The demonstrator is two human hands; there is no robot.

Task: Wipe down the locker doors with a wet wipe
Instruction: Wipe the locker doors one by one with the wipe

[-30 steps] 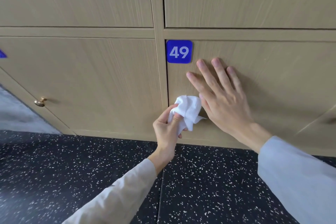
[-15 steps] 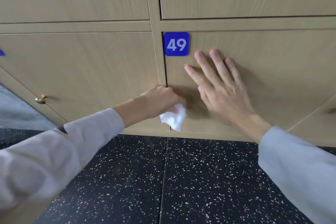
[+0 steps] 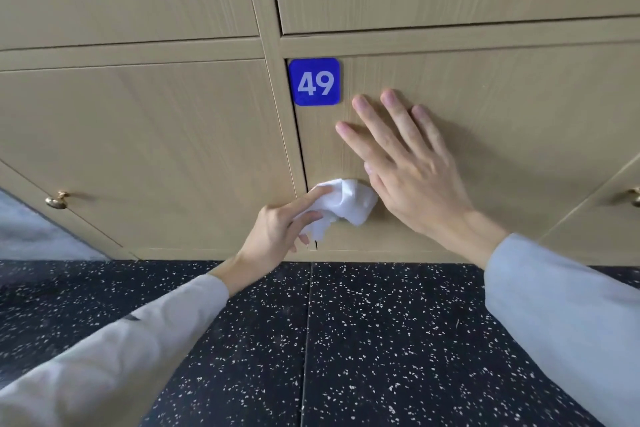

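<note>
Bright even light; soft shadow right of hands; wide-angle edge bending; sharp.

Near me I see a black floor (image 3: 398,340) speckled with white chips, with a seam (image 3: 306,340) running away toward the lockers. At far left a strip of grey floor (image 3: 31,236) shows. A blue number plate (image 3: 314,81) reading 49 sits up centre. One brass knob (image 3: 57,200) is at left, and another brass knob (image 3: 634,196) is cut off at the right edge.

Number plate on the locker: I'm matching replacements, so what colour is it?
Blue number plate with white digits, head view.
</note>
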